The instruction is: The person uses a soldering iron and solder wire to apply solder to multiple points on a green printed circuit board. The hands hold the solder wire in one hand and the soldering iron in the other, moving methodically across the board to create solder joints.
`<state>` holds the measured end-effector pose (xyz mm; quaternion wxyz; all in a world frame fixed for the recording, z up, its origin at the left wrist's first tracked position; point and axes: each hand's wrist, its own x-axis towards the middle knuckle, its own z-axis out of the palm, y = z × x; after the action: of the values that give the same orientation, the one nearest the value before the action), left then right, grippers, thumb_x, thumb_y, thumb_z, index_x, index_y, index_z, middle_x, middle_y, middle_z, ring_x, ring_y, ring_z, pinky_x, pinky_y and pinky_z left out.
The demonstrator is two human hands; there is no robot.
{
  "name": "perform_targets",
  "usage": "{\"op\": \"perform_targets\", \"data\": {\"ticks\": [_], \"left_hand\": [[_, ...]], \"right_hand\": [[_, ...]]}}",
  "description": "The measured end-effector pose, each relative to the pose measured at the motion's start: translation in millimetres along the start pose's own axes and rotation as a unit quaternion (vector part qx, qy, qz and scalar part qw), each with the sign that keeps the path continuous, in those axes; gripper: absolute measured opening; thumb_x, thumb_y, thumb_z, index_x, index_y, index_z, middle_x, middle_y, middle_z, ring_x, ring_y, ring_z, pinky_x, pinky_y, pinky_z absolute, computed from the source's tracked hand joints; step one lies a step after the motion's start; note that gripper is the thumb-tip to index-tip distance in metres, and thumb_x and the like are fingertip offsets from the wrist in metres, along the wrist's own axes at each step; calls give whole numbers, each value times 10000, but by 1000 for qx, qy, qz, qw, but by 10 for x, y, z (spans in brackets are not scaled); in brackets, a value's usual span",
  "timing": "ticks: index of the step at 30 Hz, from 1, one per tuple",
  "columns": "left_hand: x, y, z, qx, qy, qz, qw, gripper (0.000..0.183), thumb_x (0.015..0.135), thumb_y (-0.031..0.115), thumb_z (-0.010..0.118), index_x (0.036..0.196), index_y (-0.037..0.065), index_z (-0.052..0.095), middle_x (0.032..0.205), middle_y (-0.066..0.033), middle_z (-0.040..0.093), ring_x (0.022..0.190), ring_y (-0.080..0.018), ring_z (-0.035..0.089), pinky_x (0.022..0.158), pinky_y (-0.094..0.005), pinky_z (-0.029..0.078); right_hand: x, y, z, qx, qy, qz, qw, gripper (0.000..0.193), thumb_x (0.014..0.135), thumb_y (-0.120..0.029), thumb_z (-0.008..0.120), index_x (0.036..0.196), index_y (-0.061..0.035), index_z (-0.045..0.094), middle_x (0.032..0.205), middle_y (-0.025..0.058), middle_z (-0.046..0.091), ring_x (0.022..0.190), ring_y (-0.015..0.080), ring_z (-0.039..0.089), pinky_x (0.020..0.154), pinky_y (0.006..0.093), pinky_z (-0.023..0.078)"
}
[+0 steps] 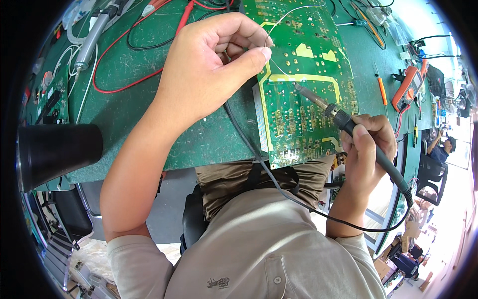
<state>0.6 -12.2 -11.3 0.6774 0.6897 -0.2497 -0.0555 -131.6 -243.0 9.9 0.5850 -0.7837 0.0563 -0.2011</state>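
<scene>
A large green circuit board (311, 65) lies on the bench in front of me, with yellow traces and many solder joints. My right hand (369, 144) grips a soldering iron (343, 119) by its black handle. The iron's tip meets the board near a pale trace. Between thumb and forefinger, my left hand (219, 65) pinches a thin strand of solder wire (280, 67). Its lower end runs down to about the iron's tip; the rest curves up over the board's far part. Whether wire and tip touch is too fine to tell.
The iron's black cable (269, 172) loops across my lap. On the green bench (129, 114) are red test leads (185, 17), a grey pen-shaped tool (92, 40), an orange multimeter (409, 88) and an orange screwdriver (382, 89). A black cylinder (59, 154) stands at left. Other people sit far right.
</scene>
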Motion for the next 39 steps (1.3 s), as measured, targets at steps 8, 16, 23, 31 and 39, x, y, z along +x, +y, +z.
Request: {"op": "perform_targets", "data": {"ticks": [8,16,23,31,39], "left_hand": [[-4,2,14,3,-1,-6,1000,128,877,26,679,999,-3,655,935,-42,679,847,-79,633,771,-218,505],[1,-32,25,-21,-5,12,1000,142,881,17,664,1017,2,629,949,-34,666,869,-79,629,785,-219,500],[6,-59,66,-23,13,23,999,110,858,23,672,954,-11,631,858,-42,667,761,-62,616,678,-207,493],[-10,-31,45,2,-24,-21,999,90,880,40,664,959,4,639,890,-31,676,766,-42,604,673,-181,469],[-1,-67,67,18,15,6,1000,79,829,54,699,880,2,668,770,-13,661,683,-52,592,632,-215,486]], "right_hand": [[66,10,-51,21,-10,25,999,173,823,-99,582,838,63,521,712,121,553,545,111,444,523,246,336],[17,37,-51,-4,-16,-34,999,175,808,-92,640,845,72,591,756,93,603,590,85,494,545,220,367],[28,76,-61,52,-26,16,998,167,835,-96,576,871,62,538,709,116,511,561,131,444,546,254,349],[66,211,-117,161,-31,48,985,155,849,-77,575,894,69,548,700,110,560,550,126,497,506,254,397],[26,253,-96,153,-18,29,988,140,850,-67,558,896,62,530,728,122,558,558,135,500,513,253,393]]}}
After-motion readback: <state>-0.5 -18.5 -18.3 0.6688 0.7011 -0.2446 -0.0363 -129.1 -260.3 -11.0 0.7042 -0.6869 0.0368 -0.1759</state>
